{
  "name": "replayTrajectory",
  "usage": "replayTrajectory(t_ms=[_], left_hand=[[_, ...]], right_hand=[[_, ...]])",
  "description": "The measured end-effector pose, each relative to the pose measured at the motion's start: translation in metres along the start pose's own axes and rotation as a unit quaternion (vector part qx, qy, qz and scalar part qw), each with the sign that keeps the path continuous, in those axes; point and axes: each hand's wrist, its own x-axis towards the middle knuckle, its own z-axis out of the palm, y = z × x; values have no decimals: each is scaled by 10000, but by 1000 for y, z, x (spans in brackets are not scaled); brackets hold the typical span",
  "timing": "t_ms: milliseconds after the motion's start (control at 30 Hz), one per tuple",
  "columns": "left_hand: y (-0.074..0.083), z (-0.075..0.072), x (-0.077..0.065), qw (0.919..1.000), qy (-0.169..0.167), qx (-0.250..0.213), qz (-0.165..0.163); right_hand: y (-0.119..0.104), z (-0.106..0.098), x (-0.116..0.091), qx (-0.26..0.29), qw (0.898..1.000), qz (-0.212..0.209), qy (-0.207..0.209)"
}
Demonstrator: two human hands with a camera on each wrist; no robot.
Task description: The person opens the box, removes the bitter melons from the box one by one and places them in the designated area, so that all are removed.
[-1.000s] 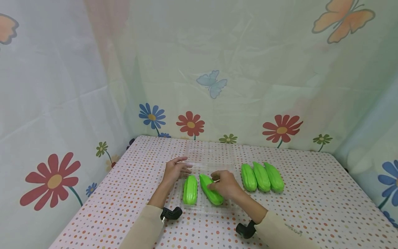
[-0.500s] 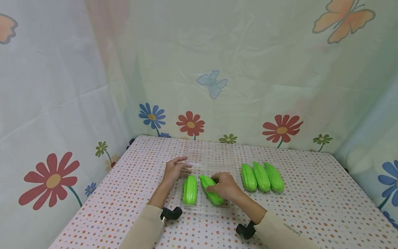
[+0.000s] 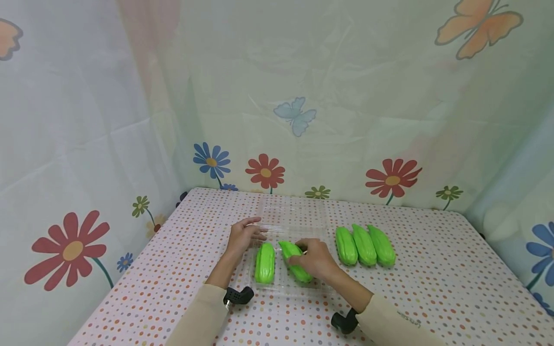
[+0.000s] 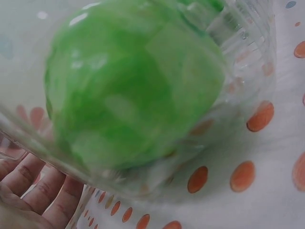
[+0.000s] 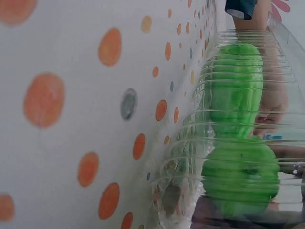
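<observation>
On my head feed, the right hand (image 3: 318, 258) has its grip on one green vegetable (image 3: 299, 273), thumb on the near side, fingers reaching over toward the far side. That vegetable sits within the right half of the clear plastic box (image 3: 277, 289), slanted, narrow tip pointing away and to the left. Can't tell from here whether its underside touches the box floor.

Left hand (image 3: 240, 238) holds nothing I can see: fingers loosely extended at the box's far left edge, thumb side up. My left wrist feed puts those fingers right by the clear wall; contact unclear.

Second green vegetable (image 3: 265, 263) lies in the box's left half, roughly straight front to back, a gap between it and the gripped one. Left wrist feed is mostly one vegetable, close and blurry, through the plastic. Right wrist feed gives me two of them through the ribbed side wall.

Box lid (image 3: 292, 211) is folded back, lying away from the person behind the box. Three more vegetables (image 3: 365, 246) lie side by side on the tabletop (image 3: 441, 274), just right of the box, tips away. Tabletop is pale pink with coloured dots. Cloth backdrop (image 3: 368, 96) behind has printed flowers and butterflies. Beige sleeves (image 3: 196, 317) on both arms, a black camera (image 3: 240, 296) at each wrist.
</observation>
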Motion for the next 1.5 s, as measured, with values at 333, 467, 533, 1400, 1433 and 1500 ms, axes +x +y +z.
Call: replayTrajectory(t_ms=[333, 467, 533, 1400, 1433, 1500], left_hand=[[0, -1, 1, 10000, -3, 2, 15], [-1, -1, 1, 10000, 44, -34, -16], [-1, 0, 1, 9999, 56, -86, -35], [1, 1, 2, 10000, 48, -40, -40], [1, 1, 2, 10000, 49, -37, -34], [1, 1, 2, 10000, 49, -43, -39]], right_hand=[[-3, -5, 2, 53, 9987, 76, 505], [-3, -8, 2, 60, 9978, 8, 655], [-2, -9, 2, 51, 9975, -24, 709], [4, -36, 0, 124, 9916, -36, 1285], [5, -37, 0, 140, 9914, -13, 1305], [6, -39, 0, 184, 9909, -1, 1334]])
